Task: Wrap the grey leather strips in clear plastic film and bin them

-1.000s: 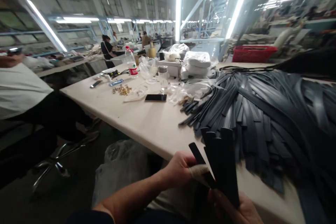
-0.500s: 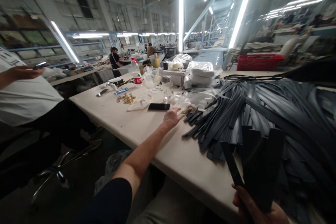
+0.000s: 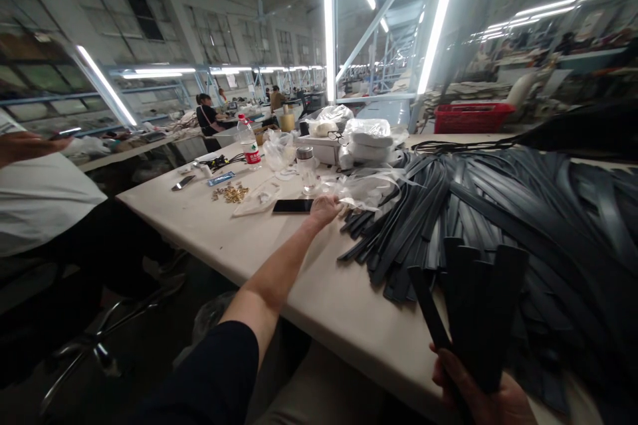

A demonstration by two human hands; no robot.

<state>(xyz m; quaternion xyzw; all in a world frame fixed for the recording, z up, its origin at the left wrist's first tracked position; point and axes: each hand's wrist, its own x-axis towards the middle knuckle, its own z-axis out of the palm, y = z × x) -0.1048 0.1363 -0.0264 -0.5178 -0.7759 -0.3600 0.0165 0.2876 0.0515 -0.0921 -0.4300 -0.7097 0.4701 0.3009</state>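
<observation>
My right hand point(image 3: 478, 395) is closed around the lower ends of several dark leather straps point(image 3: 473, 305), fanned upright at the bottom right. My left hand point(image 3: 323, 210) is stretched far out over the table point(image 3: 279, 259), its fingers curled on a clear plastic bag point(image 3: 366, 189) beside a black phone point(image 3: 293, 206). What the fingers grip inside the bag is hidden. A big heap of dark straps point(image 3: 523, 212) covers the right half of the table.
Brass fittings point(image 3: 230, 193), a water bottle point(image 3: 247, 139), a glass jar point(image 3: 305, 163), white boxes and bagged goods point(image 3: 369, 133) lie at the far side. A seated person in a white shirt point(image 3: 34, 199) is at the left. A red crate point(image 3: 471, 117) stands behind.
My left hand let go of the strap bundle, reached out across the table and now has closed on the plastic bag by the phone. My right hand keeps the straps.
</observation>
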